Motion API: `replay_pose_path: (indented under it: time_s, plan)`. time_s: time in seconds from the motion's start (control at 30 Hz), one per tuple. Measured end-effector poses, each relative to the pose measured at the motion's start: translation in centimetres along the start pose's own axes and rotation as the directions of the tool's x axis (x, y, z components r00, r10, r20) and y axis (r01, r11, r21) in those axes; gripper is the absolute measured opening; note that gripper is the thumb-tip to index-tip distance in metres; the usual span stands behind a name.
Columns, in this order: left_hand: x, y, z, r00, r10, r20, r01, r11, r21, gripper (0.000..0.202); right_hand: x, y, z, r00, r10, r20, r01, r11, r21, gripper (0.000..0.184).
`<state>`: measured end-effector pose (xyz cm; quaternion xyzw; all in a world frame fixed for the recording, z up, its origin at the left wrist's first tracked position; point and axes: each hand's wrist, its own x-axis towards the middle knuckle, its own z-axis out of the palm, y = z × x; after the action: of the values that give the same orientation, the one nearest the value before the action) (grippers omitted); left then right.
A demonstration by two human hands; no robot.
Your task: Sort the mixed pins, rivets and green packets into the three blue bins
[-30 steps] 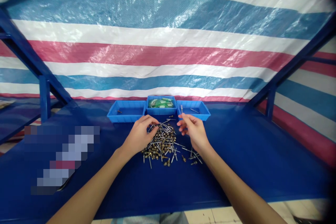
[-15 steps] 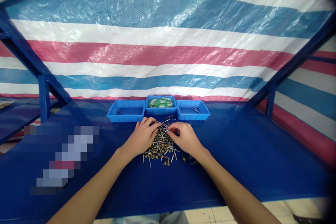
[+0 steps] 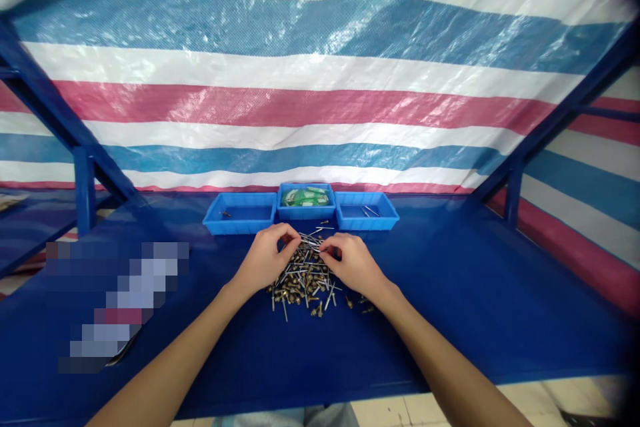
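A loose pile of silver blind rivets and brass-coloured screws [image 3: 305,280] lies between my hands on the blue table. My left hand [image 3: 267,255] is at the pile's upper left edge, its thumb and index fingertip pinched together against the silver pins. Whatever is between those fingertips is too small to make out. Across from it, my right hand [image 3: 353,260] pinches the end of a thin silver rivet [image 3: 315,246] at the pile's upper right. Its other fingers are curled in. A few screws [image 3: 349,302] lie apart, below the right wrist.
Behind the pile stand three blue trays: the left tray [image 3: 240,227] holds a small screw, the middle tray [image 3: 306,211] a green packet [image 3: 306,197], the right tray [image 3: 367,223] a few silver rivets. A blurred-out object [image 3: 135,293] lies at left. Striped sheeting [image 3: 320,107] hangs behind.
My left hand has drawn slightly back to the left, and its thumb and index finger have closed into a rounder pinch. My right hand is almost unmoved.
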<state>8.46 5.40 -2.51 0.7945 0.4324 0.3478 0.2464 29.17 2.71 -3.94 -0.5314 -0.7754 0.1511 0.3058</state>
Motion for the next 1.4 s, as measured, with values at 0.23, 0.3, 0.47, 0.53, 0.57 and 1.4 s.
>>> replay_pose_path:
  time_s: [0.23,0.3,0.47,0.53,0.57,1.4]
  plan:
    - [0.2,0.1,0.0,0.990,-0.131,-0.052,0.109,0.945,-0.309,0.022,0.0,-0.5,-0.3,0.998,-0.003,-0.068,0.007,0.998,0.066,0.012]
    - [0.1,0.1,0.0,0.989,-0.136,-0.064,0.108,0.940,-0.323,0.022,0.1,-0.9,-0.5,0.991,0.014,-0.137,0.010,0.984,0.175,0.011]
    - [0.1,0.1,0.0,0.991,-0.128,-0.047,0.106,0.939,-0.328,0.019,0.2,-1.4,-0.6,0.982,0.069,-0.175,0.016,0.895,0.446,0.014]
    - [0.1,0.3,0.0,0.992,-0.120,-0.031,0.104,0.942,-0.319,0.018,0.2,-1.2,-0.3,0.981,0.094,-0.172,0.004,0.867,0.499,0.014]
    - [0.1,0.5,0.0,0.993,-0.113,-0.020,0.101,0.946,-0.308,0.018,0.2,-1.1,-0.1,0.978,0.114,-0.172,-0.006,0.851,0.526,0.014]
    - [-0.7,-0.9,1.0,0.990,0.090,-0.112,-0.056,0.960,0.275,0.020,2.1,2.1,-3.9,0.695,-0.282,-0.661,0.081,0.945,-0.318,0.017]
